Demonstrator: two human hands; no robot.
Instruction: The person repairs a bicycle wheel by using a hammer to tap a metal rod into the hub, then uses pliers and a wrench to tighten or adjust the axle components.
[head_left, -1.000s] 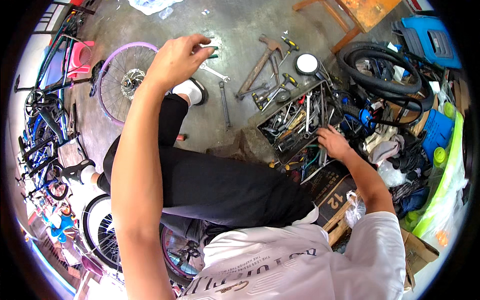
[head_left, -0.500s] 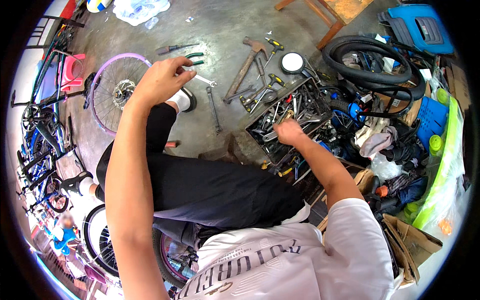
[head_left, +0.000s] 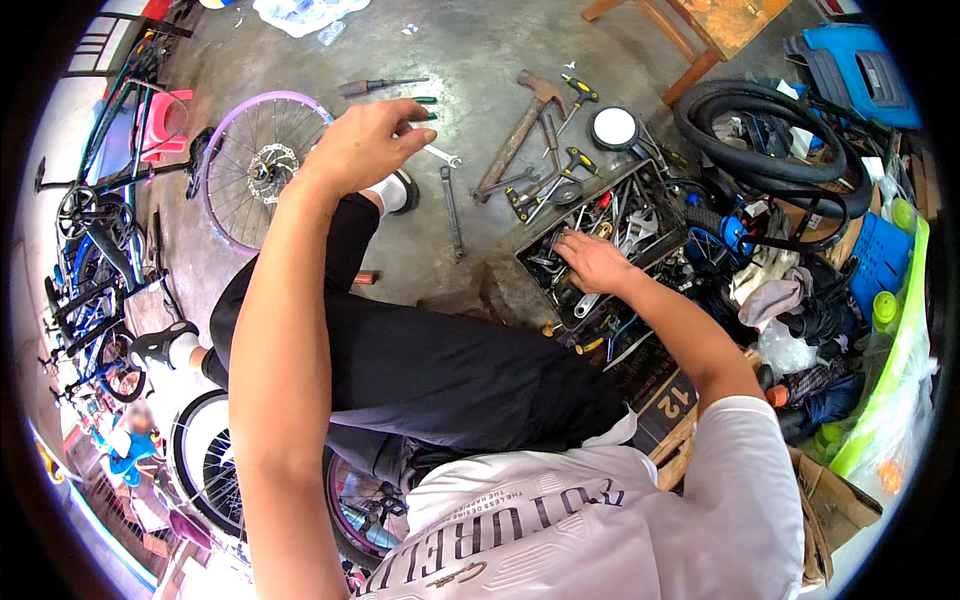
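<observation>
My right hand (head_left: 592, 262) reaches into a dark metal toolbox (head_left: 530, 262) crammed with loose tools. Its fingers stretch down onto the pile, with the tips partly hidden among the tools; I see nothing gripped. A silver wrench (head_left: 586, 306) lies just below that hand. Over the floor, my left hand (head_left: 368, 145) hangs with bent fingers and the thumb apart, holding nothing visible. Past its fingertips lie green-handled pliers (head_left: 426, 101) and an open-end wrench (head_left: 443, 156), both partly hidden by the hand. Farther right is a combination wrench (head_left: 452, 215).
A hammer (head_left: 520, 135) and yellow-handled tools (head_left: 580, 90) lie beyond the toolbox. The purple-rimmed wheel (head_left: 215, 190) is left of my left forearm. Black tyres (head_left: 765, 150) and a blue basket (head_left: 880, 255) crowd the right; bicycles (head_left: 95, 270) line the left.
My right hand has moved toward the toolbox's left side, and its fingers now reach down among the tools. The view has shifted slightly; my left hand keeps much the same pose.
</observation>
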